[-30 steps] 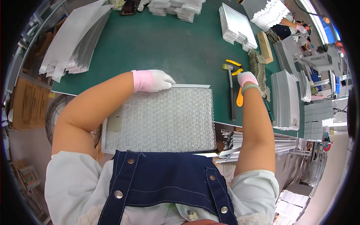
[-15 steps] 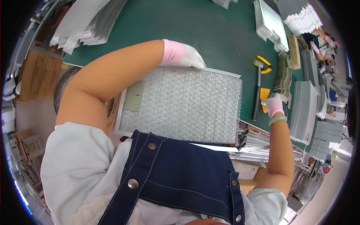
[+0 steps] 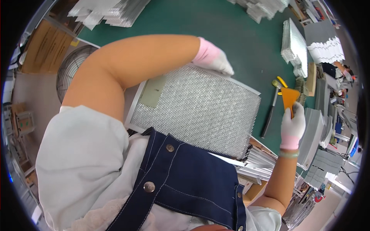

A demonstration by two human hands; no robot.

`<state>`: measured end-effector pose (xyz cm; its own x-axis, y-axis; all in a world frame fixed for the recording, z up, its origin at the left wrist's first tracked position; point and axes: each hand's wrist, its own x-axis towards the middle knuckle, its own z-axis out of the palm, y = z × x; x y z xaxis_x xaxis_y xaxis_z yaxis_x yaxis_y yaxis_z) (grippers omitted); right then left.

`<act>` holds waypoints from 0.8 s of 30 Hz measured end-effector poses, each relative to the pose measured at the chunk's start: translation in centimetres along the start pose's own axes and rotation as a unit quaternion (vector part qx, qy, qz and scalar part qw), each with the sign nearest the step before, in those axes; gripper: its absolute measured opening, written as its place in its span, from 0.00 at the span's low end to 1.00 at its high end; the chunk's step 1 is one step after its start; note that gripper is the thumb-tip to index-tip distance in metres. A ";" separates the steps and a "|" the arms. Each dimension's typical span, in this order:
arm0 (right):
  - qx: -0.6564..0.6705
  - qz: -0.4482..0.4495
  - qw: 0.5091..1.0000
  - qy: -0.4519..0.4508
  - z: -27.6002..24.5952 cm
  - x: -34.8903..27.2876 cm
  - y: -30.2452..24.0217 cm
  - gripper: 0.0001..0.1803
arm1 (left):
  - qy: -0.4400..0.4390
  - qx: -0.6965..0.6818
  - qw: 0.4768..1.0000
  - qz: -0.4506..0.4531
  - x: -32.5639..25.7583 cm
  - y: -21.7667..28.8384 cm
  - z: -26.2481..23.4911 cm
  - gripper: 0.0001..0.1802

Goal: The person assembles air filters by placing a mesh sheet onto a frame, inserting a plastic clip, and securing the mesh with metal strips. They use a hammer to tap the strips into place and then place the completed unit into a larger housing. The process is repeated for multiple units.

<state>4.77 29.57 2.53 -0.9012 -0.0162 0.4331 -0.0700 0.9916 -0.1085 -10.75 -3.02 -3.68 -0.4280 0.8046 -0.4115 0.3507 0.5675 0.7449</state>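
A silvery metal mesh panel (image 3: 204, 109) lies at the table's near edge, close against my apron. Along its far side runs a thin metal frame strip (image 3: 246, 88). My left hand (image 3: 216, 61), in a white and pink glove, reaches across; its fingers are closed at that strip, and their tips are partly hidden. Above the table on the right, my gloved right hand (image 3: 293, 124) grips an orange scraper (image 3: 290, 98), its broad blade pointing up. A grey-green plate (image 3: 153, 92) sits on the panel's left part.
To the right lie a black-handled hammer (image 3: 268, 120) and yellow-handled pliers (image 3: 282, 81), partly hidden by the scraper. Stacks of mesh sheets (image 3: 295, 44) stand farther back, others at the far left (image 3: 115, 11). A fan (image 3: 71, 69) stands beyond the left table edge.
My right hand has picked the orange scraper up off the table and lifted it. The left hand stays at the panel's far edge, slightly farther right along it. The whole view has shifted.
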 end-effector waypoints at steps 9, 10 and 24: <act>-0.193 -0.296 0.917 -0.186 5.9 -2.8 -17.0 0.08 | -0.008 0.004 1.000 0.026 1.4 -1.0 0.6 0.28; -0.204 -0.288 0.912 -0.209 6.6 -2.3 -17.5 0.09 | -0.007 0.004 0.999 0.035 1.4 -1.3 0.7 0.28; -0.124 -0.244 0.919 -0.286 -1.6 -2.6 -16.4 0.05 | 0.004 0.006 0.999 0.050 0.3 -0.2 2.8 0.23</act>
<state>8.98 13.59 4.61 -0.8709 -0.4605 -0.1714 -0.4891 0.8463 0.2111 -8.64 -2.39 -5.48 -0.3970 0.8556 -0.3321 0.4012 0.4872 0.7757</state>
